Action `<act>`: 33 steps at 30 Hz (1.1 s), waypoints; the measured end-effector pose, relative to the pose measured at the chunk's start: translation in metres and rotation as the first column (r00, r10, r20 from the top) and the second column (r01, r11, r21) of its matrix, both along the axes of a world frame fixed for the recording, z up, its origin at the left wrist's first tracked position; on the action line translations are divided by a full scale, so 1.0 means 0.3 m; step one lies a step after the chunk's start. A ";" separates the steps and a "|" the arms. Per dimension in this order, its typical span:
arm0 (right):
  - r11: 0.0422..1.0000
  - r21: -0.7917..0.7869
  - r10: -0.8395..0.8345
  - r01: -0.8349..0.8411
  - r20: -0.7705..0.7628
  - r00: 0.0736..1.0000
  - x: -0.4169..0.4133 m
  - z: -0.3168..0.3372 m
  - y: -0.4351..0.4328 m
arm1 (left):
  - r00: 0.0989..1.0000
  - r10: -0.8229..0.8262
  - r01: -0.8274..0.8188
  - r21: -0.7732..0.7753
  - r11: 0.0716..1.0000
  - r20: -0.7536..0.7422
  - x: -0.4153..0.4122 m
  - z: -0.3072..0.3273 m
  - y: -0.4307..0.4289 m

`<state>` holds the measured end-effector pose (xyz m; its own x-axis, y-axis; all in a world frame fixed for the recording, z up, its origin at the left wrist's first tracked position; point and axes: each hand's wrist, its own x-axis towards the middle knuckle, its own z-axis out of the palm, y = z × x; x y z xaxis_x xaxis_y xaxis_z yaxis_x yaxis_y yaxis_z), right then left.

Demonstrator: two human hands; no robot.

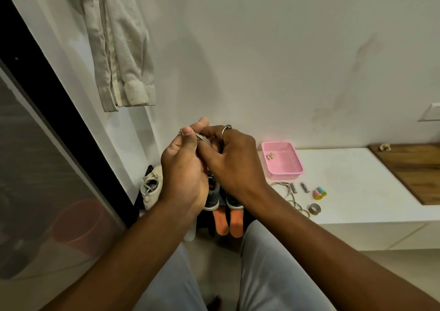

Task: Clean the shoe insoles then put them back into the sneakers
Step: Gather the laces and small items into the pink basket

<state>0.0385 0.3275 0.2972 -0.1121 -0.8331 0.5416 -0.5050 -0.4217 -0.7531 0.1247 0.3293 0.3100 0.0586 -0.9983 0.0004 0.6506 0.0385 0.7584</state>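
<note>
Two orange insoles [228,222] lie side by side on the floor, just in front of a pair of grey sneakers [222,197] that my hands mostly hide. My left hand [183,167] and my right hand [232,160] are raised together above the sneakers. Both pinch a bundle of thin grey lace [201,138] between thumb and fingers. A beige sneaker [151,187] with loose laces stands to the left, against the dark door frame.
A low white shelf [352,191] on the right carries a pink basket [282,159], a loose grey lace [289,196], two small tubes [298,187], small coloured rollers [319,192] and a tape roll [314,208]. A pale garment [119,48] hangs on the wall above. My knees fill the foreground.
</note>
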 end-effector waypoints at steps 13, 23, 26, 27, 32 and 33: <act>0.868 0.256 0.207 -0.425 0.592 0.779 -0.082 0.076 -0.029 | 0.998 -0.061 0.062 -0.154 0.986 0.014 0.030 0.022 -0.015; 0.990 0.135 -0.001 0.026 -0.185 0.983 -0.074 0.076 0.003 | 0.992 -0.087 0.099 -0.143 0.985 0.089 0.024 0.014 -0.015; 0.990 0.112 -0.052 0.088 -0.293 0.955 -0.052 0.062 0.003 | 0.985 -0.084 0.107 -0.156 0.982 0.152 0.019 0.001 -0.015; 0.987 0.124 -0.063 0.103 -0.294 0.954 -0.050 0.062 0.000 | 0.980 -0.081 0.111 -0.161 0.981 0.182 0.019 -0.008 -0.017; 0.979 0.203 0.036 0.004 -0.196 0.980 -0.071 0.079 0.001 | 0.962 -0.100 0.156 -0.211 0.965 0.255 0.015 -0.033 -0.024; 0.978 0.206 0.059 -0.020 -0.187 0.981 -0.074 0.081 0.004 | 0.960 -0.102 0.164 -0.227 0.960 0.263 0.015 -0.030 -0.026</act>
